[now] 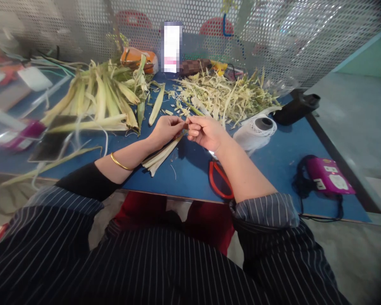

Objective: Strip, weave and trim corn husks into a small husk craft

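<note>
My left hand is closed in a pinch on a bundle of pale leaf strips that trails down toward the table's near edge. My right hand meets it fingertip to fingertip, also pinched on the top end of the same strips. Both hands hover just above the blue table. A pile of long pale-green leaves lies to the left behind my left hand. A heap of shredded leaf scraps lies behind my right hand.
A roll of white thread stands right of my right hand. Red-handled scissors lie under my right forearm. A purple device with a black cord sits near the right edge, a black object behind it. Perforated metal screen backs the table.
</note>
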Motion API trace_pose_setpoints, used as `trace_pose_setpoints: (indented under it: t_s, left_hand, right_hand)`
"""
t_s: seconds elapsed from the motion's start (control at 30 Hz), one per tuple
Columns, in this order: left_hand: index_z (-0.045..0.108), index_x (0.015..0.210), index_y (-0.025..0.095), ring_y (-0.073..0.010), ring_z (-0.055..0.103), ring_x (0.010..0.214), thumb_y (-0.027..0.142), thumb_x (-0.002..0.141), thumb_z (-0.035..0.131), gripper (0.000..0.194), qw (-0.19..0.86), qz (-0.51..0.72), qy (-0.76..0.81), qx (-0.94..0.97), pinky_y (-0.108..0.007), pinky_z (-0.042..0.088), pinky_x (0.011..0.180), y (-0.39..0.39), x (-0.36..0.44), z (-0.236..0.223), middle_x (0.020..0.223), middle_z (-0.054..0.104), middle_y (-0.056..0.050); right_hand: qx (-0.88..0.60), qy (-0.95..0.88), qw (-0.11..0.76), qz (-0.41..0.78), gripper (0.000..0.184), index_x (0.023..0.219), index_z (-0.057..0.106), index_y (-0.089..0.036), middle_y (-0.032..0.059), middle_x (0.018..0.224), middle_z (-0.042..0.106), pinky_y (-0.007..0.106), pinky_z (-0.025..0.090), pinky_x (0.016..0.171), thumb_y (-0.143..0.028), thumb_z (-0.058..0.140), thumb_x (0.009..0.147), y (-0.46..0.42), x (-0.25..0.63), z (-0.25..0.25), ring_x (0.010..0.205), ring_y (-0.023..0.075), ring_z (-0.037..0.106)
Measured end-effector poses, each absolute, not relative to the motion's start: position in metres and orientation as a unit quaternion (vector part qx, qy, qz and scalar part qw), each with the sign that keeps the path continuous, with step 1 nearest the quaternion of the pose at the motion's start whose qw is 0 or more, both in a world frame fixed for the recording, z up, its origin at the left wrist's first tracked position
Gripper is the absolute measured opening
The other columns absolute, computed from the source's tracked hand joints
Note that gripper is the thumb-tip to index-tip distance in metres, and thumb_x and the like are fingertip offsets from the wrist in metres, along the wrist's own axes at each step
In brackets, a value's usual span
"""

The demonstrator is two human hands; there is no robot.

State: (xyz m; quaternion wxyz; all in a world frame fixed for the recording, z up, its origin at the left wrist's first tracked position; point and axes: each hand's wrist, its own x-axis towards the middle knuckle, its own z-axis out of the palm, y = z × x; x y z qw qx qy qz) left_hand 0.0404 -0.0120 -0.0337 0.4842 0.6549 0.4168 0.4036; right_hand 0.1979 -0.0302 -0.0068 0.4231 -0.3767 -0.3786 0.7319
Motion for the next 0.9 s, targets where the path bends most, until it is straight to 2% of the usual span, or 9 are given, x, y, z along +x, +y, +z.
trace_pose_setpoints:
  t_s: [0.13,0.27,0.4,0.5,0.63,0.73,0.8,0.9]
  left_hand:
    - [0.059,0.064,0.016,-0.0056,0.037,0.043,0.027,0.083,0.062,0.022,0.474,0.418,0.430,0.645,-0.023,0.026,0.044,-0.012,0.042,-0.034,0.049,0.047,0.004]
    - [0.058,0.068,0.017,-0.0057,0.037,0.043,0.025,0.084,0.062,0.018,0.519,0.458,0.418,0.588,-0.023,0.026,0.043,-0.009,0.042,-0.034,0.051,0.045,0.005]
    - [0.058,0.070,0.017,-0.0053,0.034,0.042,0.024,0.085,0.061,0.017,0.549,0.465,0.407,0.564,-0.023,0.025,0.042,-0.009,0.041,-0.031,0.050,0.040,0.006]
    - [0.058,0.070,0.017,-0.0054,0.032,0.041,0.024,0.085,0.061,0.016,0.549,0.460,0.408,0.566,-0.023,0.024,0.042,-0.009,0.040,-0.031,0.049,0.038,0.007]
    - [0.058,0.070,0.017,-0.0060,0.031,0.041,0.024,0.083,0.063,0.016,0.541,0.458,0.421,0.566,-0.024,0.022,0.043,-0.008,0.040,-0.034,0.047,0.037,0.007]
    - [0.061,0.071,0.017,-0.0065,0.030,0.042,0.025,0.083,0.064,0.015,0.530,0.447,0.431,0.577,-0.025,0.021,0.044,-0.007,0.040,-0.036,0.045,0.039,0.006]
    - [0.063,0.071,0.017,-0.0068,0.031,0.042,0.025,0.083,0.065,0.014,0.522,0.444,0.432,0.586,-0.026,0.021,0.045,-0.007,0.039,-0.036,0.045,0.040,0.006]
    - [0.064,0.071,0.017,-0.0067,0.031,0.043,0.025,0.083,0.064,0.014,0.519,0.447,0.435,0.584,-0.026,0.021,0.045,-0.007,0.040,-0.035,0.045,0.041,0.006]
  right_hand:
    - [-0.368,-0.376,0.422,0.738,0.017,0.073,0.054,-0.019,-0.0102,0.051,0.031,0.020,0.044,0.054,-0.026,0.061,0.087,-0.032,0.195,-0.005,0.045,0.0051,0.033]
    - [-0.419,-0.431,0.420,0.679,0.019,0.073,0.055,-0.019,-0.0109,0.051,0.038,0.023,0.044,0.054,-0.020,0.073,0.075,-0.032,0.198,-0.007,0.042,0.0040,0.031]
    - [-0.549,-0.559,0.386,0.486,0.021,0.080,0.065,-0.018,-0.0091,0.050,0.045,0.026,0.037,0.051,-0.012,0.077,0.064,-0.025,0.206,-0.013,0.043,0.0068,0.038]
    - [-0.564,-0.660,0.360,0.342,0.011,0.063,0.069,-0.017,-0.0061,0.047,0.048,0.026,0.035,0.053,-0.014,0.079,0.060,-0.021,0.211,-0.017,0.047,0.0083,0.044]
    - [-0.542,-0.661,0.373,0.361,0.014,0.059,0.068,-0.018,-0.0059,0.045,0.049,0.024,0.034,0.047,-0.024,0.073,0.071,-0.024,0.209,-0.017,0.043,0.0063,0.042]
    - [-0.560,-0.631,0.339,0.417,0.016,0.060,0.067,-0.017,-0.0028,0.052,0.057,0.024,0.036,0.043,-0.025,0.072,0.074,-0.028,0.206,-0.014,0.041,0.0061,0.044]
    - [-0.569,-0.628,0.318,0.425,0.015,0.063,0.067,-0.016,-0.0015,0.054,0.059,0.025,0.036,0.041,-0.025,0.076,0.071,-0.028,0.207,-0.013,0.040,0.0066,0.044]
    - [-0.569,-0.666,0.315,0.365,0.015,0.064,0.067,-0.018,-0.0042,0.048,0.053,0.024,0.031,0.040,-0.021,0.081,0.063,-0.023,0.212,-0.015,0.041,0.0071,0.043]
